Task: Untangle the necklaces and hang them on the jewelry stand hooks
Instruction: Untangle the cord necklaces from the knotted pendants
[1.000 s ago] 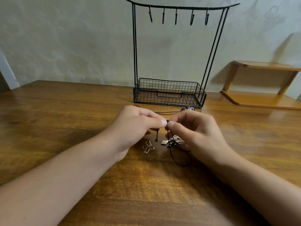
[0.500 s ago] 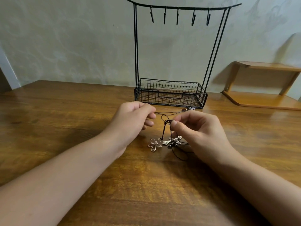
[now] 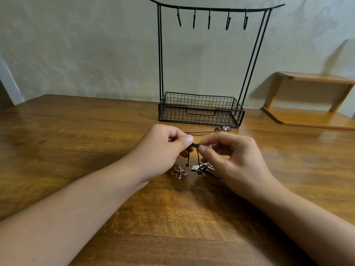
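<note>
Left hand and right hand both pinch the tangled cord, raised off the table so the pendants hang loose.

both hands on tangled necklace cords

No legible text or labels anywhere

Wooden table bears jewelry stand, pendants, shelf.
</note>
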